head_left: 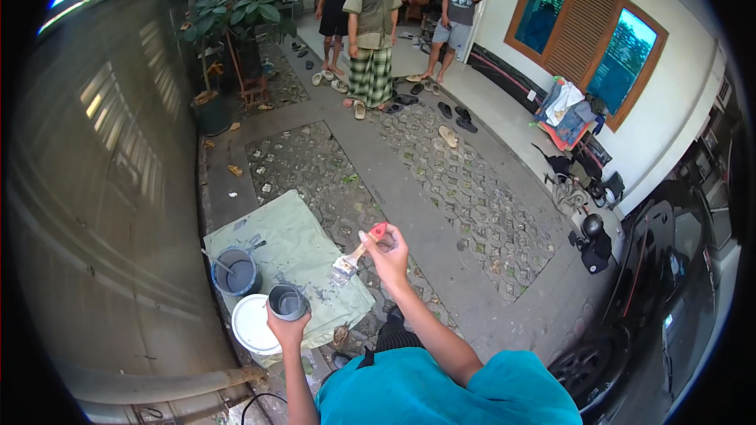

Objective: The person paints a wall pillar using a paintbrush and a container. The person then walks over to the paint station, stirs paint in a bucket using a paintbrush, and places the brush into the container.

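Note:
My right hand point(390, 255) is closed around the handle of a paintbrush point(361, 250), whose handle end is red and whose head is crusted with pale and grey paint. The bristles point down and to the left, over a pale green cloth point(272, 216) on the ground. My left hand point(287, 327) grips a small grey cup point(288, 302) with grey paint inside. Beside it lies a round white lid or bucket top point(254, 323). Just beyond stands a paint bucket point(236, 271) holding grey paint and a stick point(218, 260). Grey smears mark the cloth.
A wall point(118, 181) runs along the left, with a potted plant point(213, 110) by it. Several people point(374, 31) stand ahead near scattered sandals point(447, 135). A dark vehicle point(654, 283) is at the right. Helmets point(592, 226) and bags lie by the house wall.

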Demonstrator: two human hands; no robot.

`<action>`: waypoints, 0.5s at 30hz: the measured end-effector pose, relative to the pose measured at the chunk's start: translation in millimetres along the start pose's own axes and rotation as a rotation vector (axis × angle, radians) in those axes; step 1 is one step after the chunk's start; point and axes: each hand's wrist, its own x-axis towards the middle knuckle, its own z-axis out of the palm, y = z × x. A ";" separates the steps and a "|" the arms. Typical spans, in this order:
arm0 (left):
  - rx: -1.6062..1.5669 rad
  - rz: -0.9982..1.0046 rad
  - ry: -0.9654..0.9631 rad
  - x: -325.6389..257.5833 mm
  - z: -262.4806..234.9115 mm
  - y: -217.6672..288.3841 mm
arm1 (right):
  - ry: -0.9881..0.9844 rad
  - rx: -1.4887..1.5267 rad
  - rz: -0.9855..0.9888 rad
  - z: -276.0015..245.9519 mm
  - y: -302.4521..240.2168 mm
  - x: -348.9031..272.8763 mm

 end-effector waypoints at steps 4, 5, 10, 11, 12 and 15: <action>-0.013 -0.021 -0.068 0.6 23.6 6.8 | -0.057 -0.099 -0.045 -22.4 1.2 9.5; -0.016 -0.029 -0.083 -0.2 29.4 8.6 | -0.051 -0.046 -0.030 -27.0 1.5 12.2; -0.013 -0.003 -0.139 -3.3 56.1 17.1 | -0.019 -0.063 -0.061 -50.0 2.9 29.6; -0.004 0.003 -0.138 -3.3 61.1 19.0 | -0.013 -0.133 -0.057 -54.0 3.1 35.4; 0.008 -0.024 -0.125 -2.8 66.1 21.1 | -0.026 -0.126 -0.075 -57.2 3.4 41.8; -0.008 -0.031 -0.117 -3.0 81.5 28.8 | -0.077 -0.337 -0.183 -66.3 3.3 62.8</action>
